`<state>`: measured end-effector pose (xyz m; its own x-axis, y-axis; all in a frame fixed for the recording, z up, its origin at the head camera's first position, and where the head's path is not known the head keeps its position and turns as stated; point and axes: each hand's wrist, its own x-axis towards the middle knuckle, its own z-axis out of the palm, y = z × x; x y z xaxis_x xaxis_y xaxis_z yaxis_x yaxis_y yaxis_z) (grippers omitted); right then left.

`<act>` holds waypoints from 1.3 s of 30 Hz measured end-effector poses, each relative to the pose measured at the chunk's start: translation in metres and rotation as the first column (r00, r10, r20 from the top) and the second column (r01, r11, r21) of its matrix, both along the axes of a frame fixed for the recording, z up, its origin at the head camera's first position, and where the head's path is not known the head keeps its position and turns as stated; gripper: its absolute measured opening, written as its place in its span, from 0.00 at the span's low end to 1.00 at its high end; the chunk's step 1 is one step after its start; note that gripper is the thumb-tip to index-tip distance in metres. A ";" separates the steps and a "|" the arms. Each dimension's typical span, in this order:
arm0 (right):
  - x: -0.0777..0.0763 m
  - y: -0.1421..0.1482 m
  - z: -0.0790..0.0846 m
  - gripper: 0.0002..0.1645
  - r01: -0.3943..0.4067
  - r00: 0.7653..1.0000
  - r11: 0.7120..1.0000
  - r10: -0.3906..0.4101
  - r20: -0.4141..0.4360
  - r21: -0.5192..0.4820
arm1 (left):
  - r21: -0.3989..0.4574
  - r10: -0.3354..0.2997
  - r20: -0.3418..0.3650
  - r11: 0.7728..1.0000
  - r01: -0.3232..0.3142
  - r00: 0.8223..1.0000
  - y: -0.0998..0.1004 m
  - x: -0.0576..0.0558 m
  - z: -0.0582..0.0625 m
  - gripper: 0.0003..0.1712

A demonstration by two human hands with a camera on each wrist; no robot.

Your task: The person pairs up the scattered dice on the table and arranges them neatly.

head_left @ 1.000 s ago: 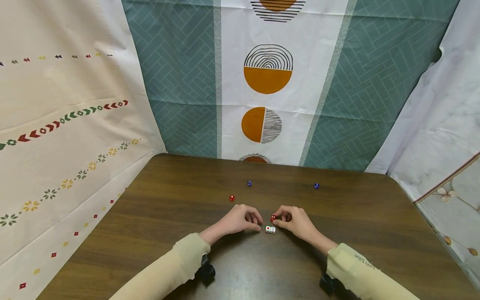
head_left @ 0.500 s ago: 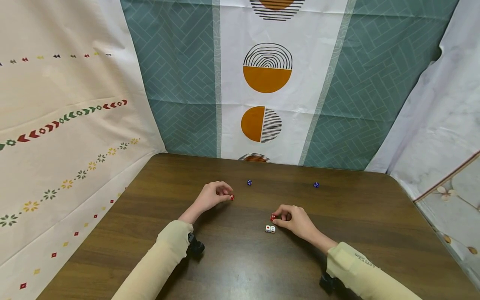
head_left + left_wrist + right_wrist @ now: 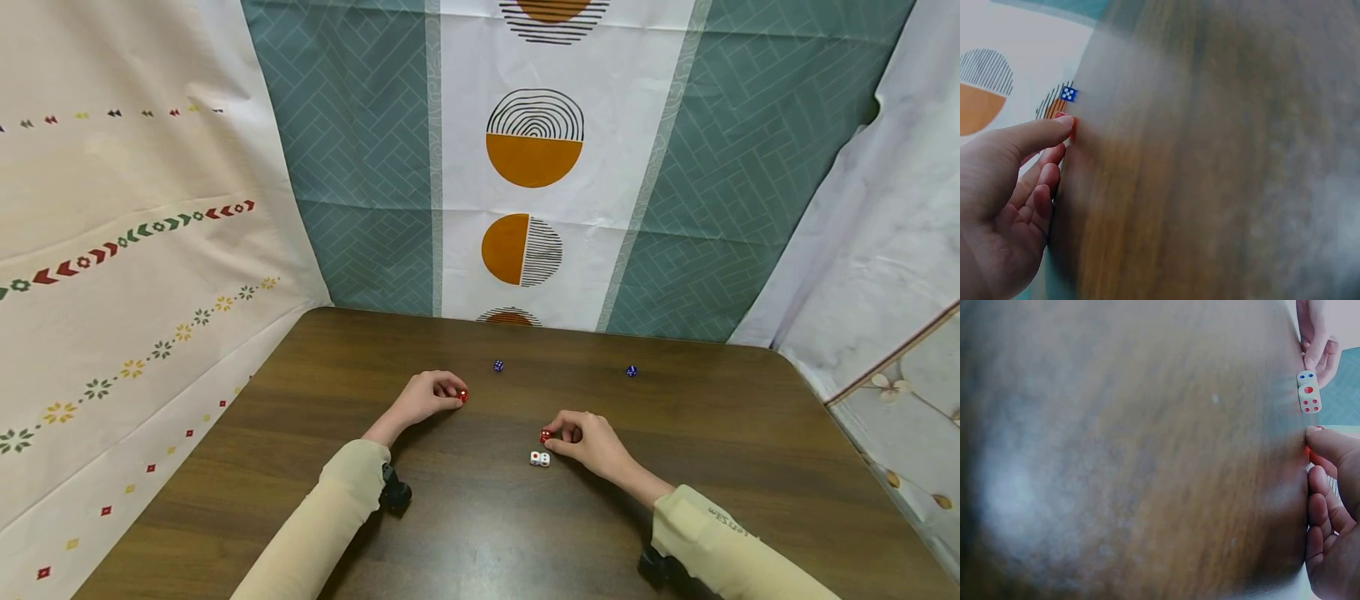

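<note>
My left hand (image 3: pixel 424 397) pinches a red die (image 3: pixel 463 396) on the table, left of centre. In the left wrist view the thumb covers most of that die, and only a red sliver shows. Nearer the middle, my right hand (image 3: pixel 594 443) holds another red die (image 3: pixel 545 436) between thumb and fingers. Just in front of it two white dice, a left one (image 3: pixel 535 458) and a right one (image 3: pixel 544 459), sit side by side. The right wrist view shows the white dice (image 3: pixel 1309 394) beyond my right thumb.
One blue die (image 3: pixel 498 366) lies behind and to the right of my left hand. Another blue die (image 3: pixel 632 371) is farther right, towards the back. The brown wooden table (image 3: pixel 720 417) ends at a patterned curtain (image 3: pixel 360 183) behind it.
My left hand has moved left and away from the white dice to the far red die, and its fingers have closed on it. The right hand has kept its place.
</note>
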<state>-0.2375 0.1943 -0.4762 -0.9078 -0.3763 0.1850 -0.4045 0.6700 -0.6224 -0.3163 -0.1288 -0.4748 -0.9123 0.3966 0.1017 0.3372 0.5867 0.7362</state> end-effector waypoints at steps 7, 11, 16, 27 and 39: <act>0.000 0.000 -0.001 0.06 0.010 1.000 1.000 -0.010 -0.002 0.001 | 0.001 0.031 -0.001 1.000 -0.031 1.000 0.003 -0.002 -0.003 0.09; 0.000 0.000 0.000 0.06 0.017 1.000 1.000 -0.017 0.007 0.005 | 0.002 0.050 -0.004 0.999 -0.050 0.999 0.003 -0.002 -0.003 0.07; 0.000 0.000 -0.001 0.07 0.018 1.000 1.000 -0.018 0.018 0.012 | 0.018 0.072 -0.009 0.997 -0.072 0.997 0.005 0.001 -0.004 0.06; 0.000 0.000 -0.002 0.07 0.012 1.000 1.000 -0.012 0.009 0.007 | -0.034 0.122 -0.034 0.992 -0.123 0.992 0.014 0.006 0.003 0.04; -0.001 0.000 -0.003 0.06 0.010 1.000 1.000 -0.010 0.007 0.008 | -0.106 0.145 -0.047 0.983 -0.150 0.988 0.036 0.018 0.005 0.04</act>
